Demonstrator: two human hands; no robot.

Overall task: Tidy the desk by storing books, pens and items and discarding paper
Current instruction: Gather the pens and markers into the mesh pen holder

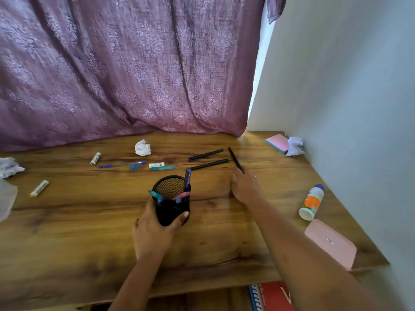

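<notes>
The black mesh pen holder [171, 198] stands upright on the wooden desk [89, 232], near the middle. The left hand [155, 234] grips its lower wall from the near side, thumb on the right and fingers wrapped round the left. A dark blue pen [187, 179], a teal pen [155, 194] and a pink pen [183, 195] stand in it.

The right hand [244, 189] is just right of the holder, apart from it, its fingers curled round the lower end of a black pen [235, 159] that slants up and away.

Two more black pens [205, 154] lie beyond the holder, and a blue pen [122, 164] lies to the far left of it. Crumpled paper sits at centre rear [142, 148], at the left edge [9, 167] and in the right rear corner [295, 145], the last touching a pink sticky-note pad [277, 143].

The right hand is seen from behind, so the finger placement and the pen's lower end are hidden. Books [271, 297] under the desk are cut off by the bottom edge. A pale clear object [6, 198] at the left edge is cropped and cannot be identified. Labels on the glue sticks [95, 158] and the white bottle [312, 203] are illegible.
</notes>
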